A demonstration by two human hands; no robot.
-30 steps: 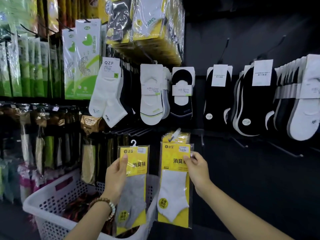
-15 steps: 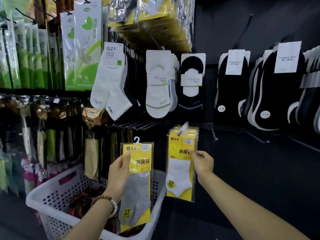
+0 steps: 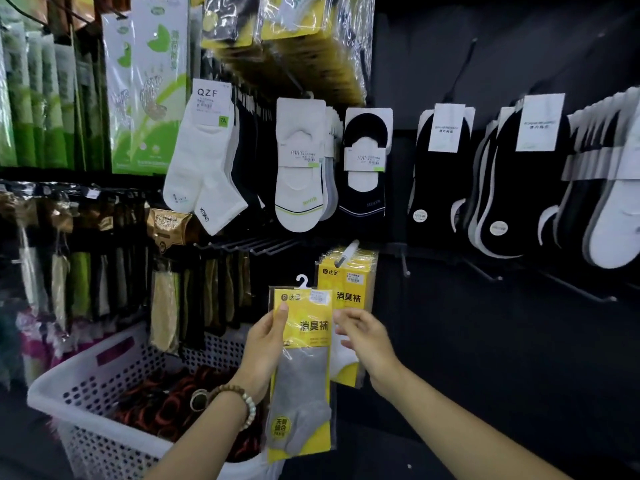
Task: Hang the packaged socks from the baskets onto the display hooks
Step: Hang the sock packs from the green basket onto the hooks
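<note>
One grey pack (image 3: pixel 304 375), lower centre | left grip (image 3: pixel 263 348) curled round it | right grip (image 3: pixel 370 344) loose, empty | risk: hanger (image 3: pixel 302 281) may miss crowded hook (image 3: pixel 348 252), pack falls

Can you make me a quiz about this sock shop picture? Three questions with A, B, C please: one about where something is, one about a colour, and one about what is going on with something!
1. Where is the white basket?
A. Low on the left.
B. Hanging high on the wall.
C. On the far right.

2. What colour is the sock in the pack that the left hand holds?
A. Black.
B. Grey.
C. Green.

3. Is that pack on a display hook yet?
A. Yes, it hangs there.
B. No, the left hand holds it up.
C. No, it lies in the basket.

Answers:
1 A: the basket sits at the bottom left of the view.
2 B: a grey sock shows through the clear front, over yellow card.
3 B: its white hanger is on nothing, beside the yellow packs that hang on the hook.
</note>
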